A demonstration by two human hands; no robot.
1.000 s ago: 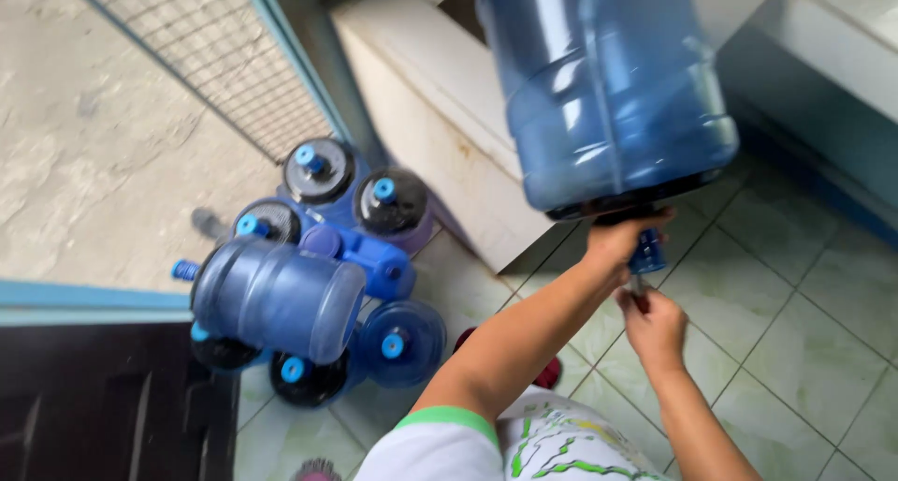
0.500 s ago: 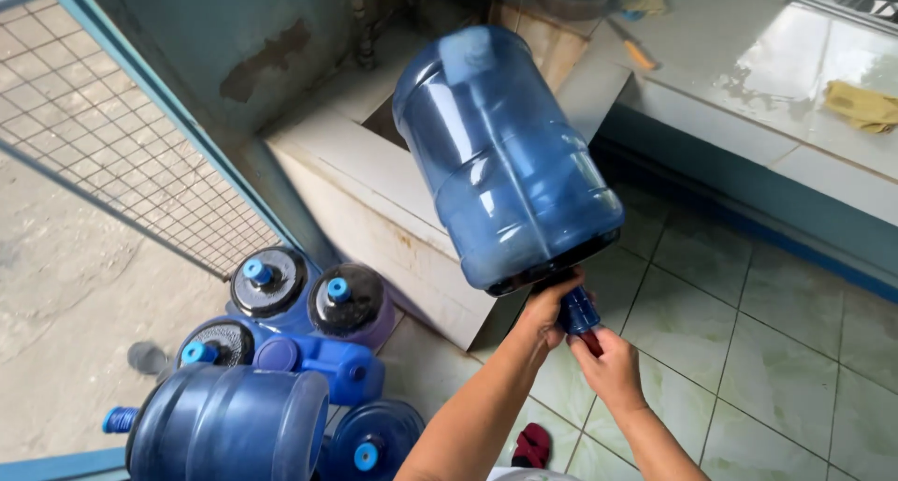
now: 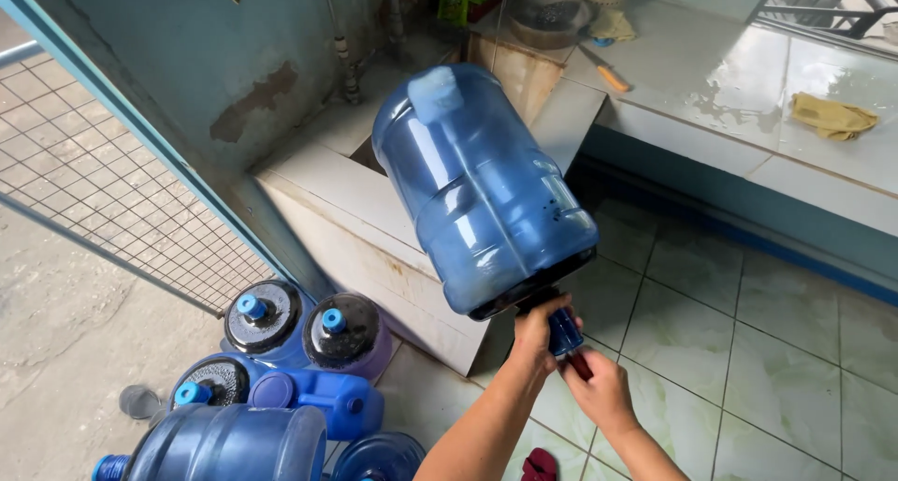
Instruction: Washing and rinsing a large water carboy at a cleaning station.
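Observation:
A large blue water jug [image 3: 477,191] is held upside down and tilted, its base pointing up and away, its neck toward me. My left hand [image 3: 535,336] grips the jug at the neck, just under its shoulder. My right hand [image 3: 603,392] is closed around a small dark red thing at the blue cap [image 3: 564,332] on the jug's mouth. The jug looks empty.
Several blue water jugs [image 3: 281,369] stand and lie on the floor at lower left. A tiled basin wall [image 3: 355,228] is behind the held jug. A wet tiled counter [image 3: 748,88] with a yellow cloth [image 3: 831,116] runs at right. A wire mesh panel [image 3: 103,191] is at left.
The view has swung upward and right, and the jug sits lower and more central in view. Both hands stay at the neck and cap.

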